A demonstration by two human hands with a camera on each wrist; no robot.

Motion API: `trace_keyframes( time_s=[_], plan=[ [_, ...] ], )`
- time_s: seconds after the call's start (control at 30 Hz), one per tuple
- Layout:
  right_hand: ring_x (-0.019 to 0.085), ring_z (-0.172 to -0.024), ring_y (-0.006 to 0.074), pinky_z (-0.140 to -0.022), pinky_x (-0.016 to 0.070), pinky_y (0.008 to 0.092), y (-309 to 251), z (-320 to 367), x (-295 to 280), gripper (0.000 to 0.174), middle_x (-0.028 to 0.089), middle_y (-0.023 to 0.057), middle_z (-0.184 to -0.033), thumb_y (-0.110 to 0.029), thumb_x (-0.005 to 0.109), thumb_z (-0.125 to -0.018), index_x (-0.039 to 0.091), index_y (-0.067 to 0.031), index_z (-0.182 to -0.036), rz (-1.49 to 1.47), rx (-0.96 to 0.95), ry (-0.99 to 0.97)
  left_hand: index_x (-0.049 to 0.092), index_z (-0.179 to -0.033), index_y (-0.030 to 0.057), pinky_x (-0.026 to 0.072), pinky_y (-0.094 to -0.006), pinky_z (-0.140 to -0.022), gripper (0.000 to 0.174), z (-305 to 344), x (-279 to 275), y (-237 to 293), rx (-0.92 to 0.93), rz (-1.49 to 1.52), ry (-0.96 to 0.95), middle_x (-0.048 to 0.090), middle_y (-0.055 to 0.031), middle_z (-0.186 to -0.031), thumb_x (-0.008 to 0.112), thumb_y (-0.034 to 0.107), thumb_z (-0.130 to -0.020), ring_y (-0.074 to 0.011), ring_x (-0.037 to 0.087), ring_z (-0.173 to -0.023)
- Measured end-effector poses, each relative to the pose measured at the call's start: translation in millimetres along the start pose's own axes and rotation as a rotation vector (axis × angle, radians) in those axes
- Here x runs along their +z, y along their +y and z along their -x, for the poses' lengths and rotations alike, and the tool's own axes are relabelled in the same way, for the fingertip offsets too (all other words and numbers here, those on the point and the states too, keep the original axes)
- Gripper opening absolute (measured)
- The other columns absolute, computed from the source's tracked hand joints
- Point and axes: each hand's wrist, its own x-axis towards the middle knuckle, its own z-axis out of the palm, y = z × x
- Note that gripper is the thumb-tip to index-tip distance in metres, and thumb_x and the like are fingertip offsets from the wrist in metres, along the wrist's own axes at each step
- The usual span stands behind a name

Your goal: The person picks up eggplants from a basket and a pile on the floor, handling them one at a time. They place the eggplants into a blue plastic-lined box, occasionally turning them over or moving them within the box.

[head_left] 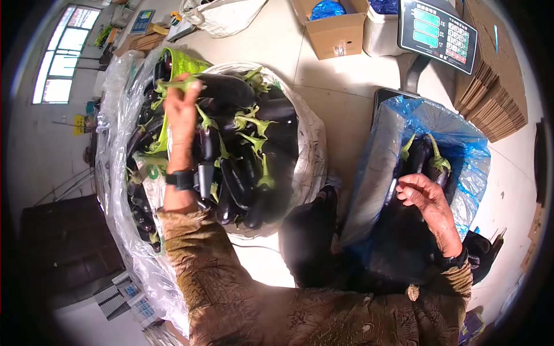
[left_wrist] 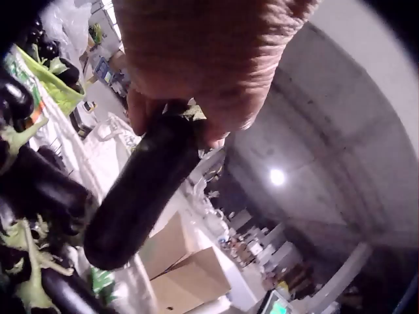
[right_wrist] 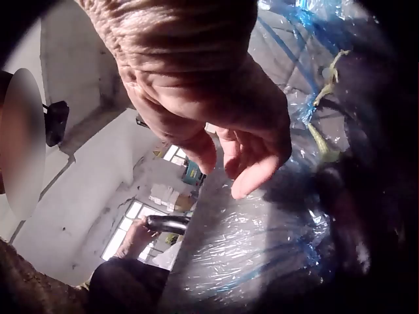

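Note:
My left hand (head_left: 182,112) grips a dark eggplant (head_left: 224,87) by its green stem end, above a round white sack (head_left: 314,138) full of eggplants. In the left wrist view the held eggplant (left_wrist: 141,190) hangs down at a slant from the fingers of the hand (left_wrist: 190,72). My right hand (head_left: 430,207) holds nothing, its fingers loosely bent, over a blue plastic-lined container (head_left: 470,196) with several eggplants (head_left: 440,164) in it. The right wrist view shows that hand (right_wrist: 216,111) with thumb and fingers apart, beside the clear and blue liner (right_wrist: 229,242).
A scale with a lit display (head_left: 427,29) stands behind the lined container. Flattened cardboard (head_left: 490,86) is stacked at the right, and an open cardboard box (head_left: 340,43) is at the back. Clear plastic (head_left: 115,144) and a bright green bag (head_left: 187,63) lie at the left.

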Motion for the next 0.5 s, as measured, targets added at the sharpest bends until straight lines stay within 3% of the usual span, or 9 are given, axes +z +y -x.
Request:
trace_keyframes(
  time_s=[0.03, 0.17, 0.33, 0.43, 0.47, 0.5],
  plan=[
    [0.062, -0.089, 0.0114, -0.080, 0.0489, 0.0254, -3.9, 0.6, 1.2, 0.024, 0.067, 0.0027, -0.100, -0.018, 0.061, -0.097, 0.061, -0.0034, -0.116, -0.002, -0.009, 0.001, 0.057, -0.122, 0.0028, 0.0488, -0.0290, -0.081, 0.040, 6.4, -7.6, 45.0, -0.163, 0.043, 0.023, 0.065, -0.0063, -0.104, 0.066, 0.027, -0.092, -0.0144, 0.060, -0.091],
    [0.060, -0.092, 0.0122, -0.082, 0.0463, 0.0271, -20.5, 10.1, 9.0, 0.023, 0.065, 0.0027, -0.102, -0.013, 0.057, -0.096, 0.060, -0.0029, -0.117, 0.006, -0.060, 0.011, 0.059, -0.122, 0.0048, 0.0527, -0.0304, -0.074, 0.040, 10.4, -24.3, 74.0, -0.277, 0.374, -0.125, 0.065, -0.0049, -0.103, 0.065, 0.032, -0.093, -0.0147, 0.062, -0.088],
    [0.059, -0.094, 0.0122, -0.083, 0.0461, 0.0270, -37.3, 27.4, 9.1, 0.023, 0.064, 0.0033, -0.101, -0.014, 0.056, -0.097, 0.061, 0.0001, -0.115, 0.077, -0.204, -0.020, 0.058, -0.122, 0.0002, 0.0550, -0.0330, -0.079, 0.041, 49.0, 40.5, 137.7, -0.258, 0.586, -0.456, 0.067, -0.0089, -0.102, 0.064, 0.029, -0.093, -0.0165, 0.066, -0.090],
    [0.059, -0.097, 0.0126, -0.086, 0.0465, 0.0273, -46.3, 40.6, 2.6, 0.025, 0.064, 0.0036, -0.104, -0.017, 0.055, -0.099, 0.062, 0.0010, -0.115, 0.243, -0.272, -0.002, 0.058, -0.122, -0.0015, 0.0540, -0.0326, -0.082, 0.040, 71.7, 85.3, 171.5, -0.283, 0.588, -0.642, 0.066, -0.0088, -0.101, 0.064, 0.027, -0.093, -0.0152, 0.065, -0.089],
    [0.060, -0.100, 0.0134, -0.090, 0.0467, 0.0279, -41.0, 43.0, -1.7, 0.028, 0.064, 0.0040, -0.106, -0.021, 0.056, -0.099, 0.062, 0.0009, -0.116, 0.154, -0.357, 0.010, 0.058, -0.121, -0.0009, 0.0525, -0.0298, -0.079, 0.037, 81.3, 98.3, 192.5, -0.248, 0.569, -0.704, 0.066, -0.0069, -0.100, 0.062, 0.024, -0.094, -0.0136, 0.064, -0.088],
    [0.060, -0.103, 0.0142, -0.094, 0.0464, 0.0286, -42.8, 45.4, -8.0, 0.032, 0.064, 0.0050, -0.110, -0.025, 0.058, -0.099, 0.062, 0.0003, -0.118, 0.187, -0.379, 0.005, 0.058, -0.121, -0.0003, 0.0484, -0.0282, -0.086, 0.034, 87.4, 107.8, 206.4, -0.205, 0.498, -0.777, 0.064, -0.0055, -0.104, 0.057, 0.024, -0.097, -0.0133, 0.062, -0.094]
  ],
)
